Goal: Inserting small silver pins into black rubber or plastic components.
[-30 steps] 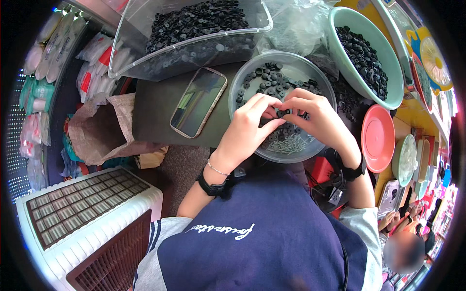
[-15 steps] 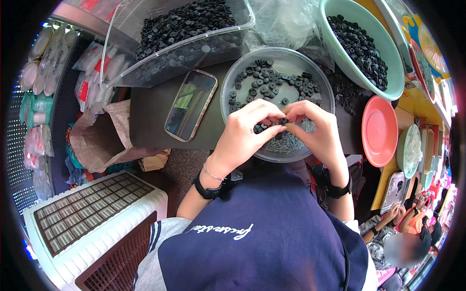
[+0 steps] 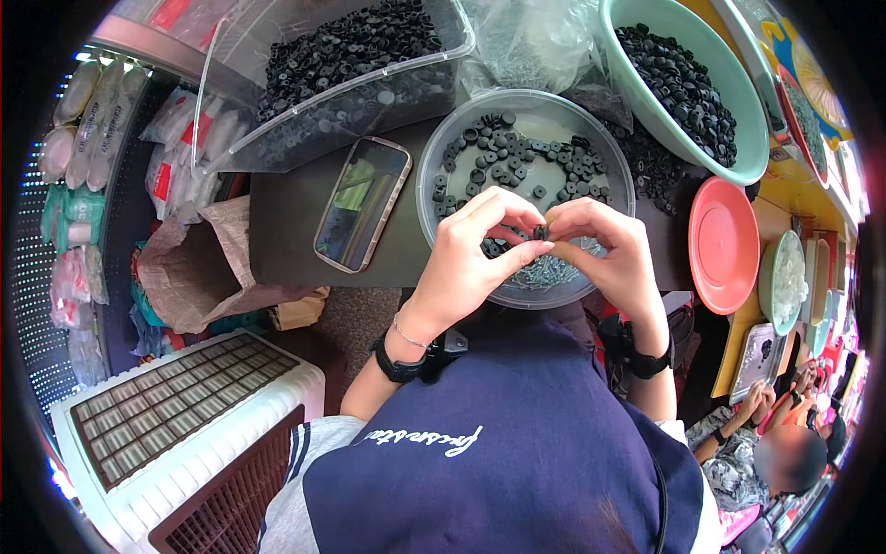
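Both my hands meet over a round clear plastic tub [image 3: 426, 185]. Between the fingertips of my left hand [image 3: 475, 240] and my right hand [image 3: 600, 242] is a small black plastic part [image 3: 541, 234], pinched from both sides. Its exact shape is mostly hidden by my fingers. Loose black round parts [image 3: 498, 152], some with a centre hole, lie across the far side of the tub. At its near side, below my fingers, sits a pile of small silvery screws [image 3: 544, 272].
Behind the tub stand a clear bin [image 3: 369, 92] of black parts, a clear plastic bag [image 3: 535, 46] and a green basin [image 3: 752, 129] of black pieces. A phone [image 3: 363, 205] lies left, a red plate [image 3: 724, 245] right. Another person [image 3: 738, 452] sits at far right.
My fingertips still pinch the black part, which now shows a little more between them. Both hands have shifted only slightly; the whole view has moved a touch.
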### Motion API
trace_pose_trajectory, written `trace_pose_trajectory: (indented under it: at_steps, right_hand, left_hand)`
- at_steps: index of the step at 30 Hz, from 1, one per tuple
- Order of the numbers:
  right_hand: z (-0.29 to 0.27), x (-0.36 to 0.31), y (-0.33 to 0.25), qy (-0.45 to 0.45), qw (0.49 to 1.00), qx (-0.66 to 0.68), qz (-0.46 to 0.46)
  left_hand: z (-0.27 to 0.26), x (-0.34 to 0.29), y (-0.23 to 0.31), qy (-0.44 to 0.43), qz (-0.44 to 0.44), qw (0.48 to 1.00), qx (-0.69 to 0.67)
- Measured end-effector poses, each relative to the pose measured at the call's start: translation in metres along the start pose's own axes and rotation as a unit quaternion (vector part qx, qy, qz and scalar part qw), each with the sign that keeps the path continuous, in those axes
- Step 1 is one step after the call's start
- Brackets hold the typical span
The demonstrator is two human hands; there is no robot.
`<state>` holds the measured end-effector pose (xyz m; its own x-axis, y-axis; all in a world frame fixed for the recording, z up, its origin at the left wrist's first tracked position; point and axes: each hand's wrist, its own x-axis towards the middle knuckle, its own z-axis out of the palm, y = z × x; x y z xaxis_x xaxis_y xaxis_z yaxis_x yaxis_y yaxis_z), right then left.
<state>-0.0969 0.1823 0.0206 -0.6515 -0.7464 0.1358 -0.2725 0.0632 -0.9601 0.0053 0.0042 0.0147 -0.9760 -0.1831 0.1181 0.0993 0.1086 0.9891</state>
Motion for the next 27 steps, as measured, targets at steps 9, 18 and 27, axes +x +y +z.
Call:
trace_pose_trajectory:
  at_steps: [9,18,27]
  right_hand:
    - [-0.024,-0.004,-0.002,0.024,0.930,-0.362,0.061]
    - [-0.009,-0.010,0.000,0.026,0.880,-0.470,0.065]
    - [0.005,-0.009,0.011,0.066,0.858,-0.505,0.071]
  left_hand:
    - [-0.003,-0.003,-0.006,0.022,-0.001,0.999,-0.033]
    - [-0.002,-0.005,-0.013,0.019,-0.026,0.990,-0.135]
    - [-0.002,-0.006,-0.011,0.023,-0.044,0.969,-0.243]
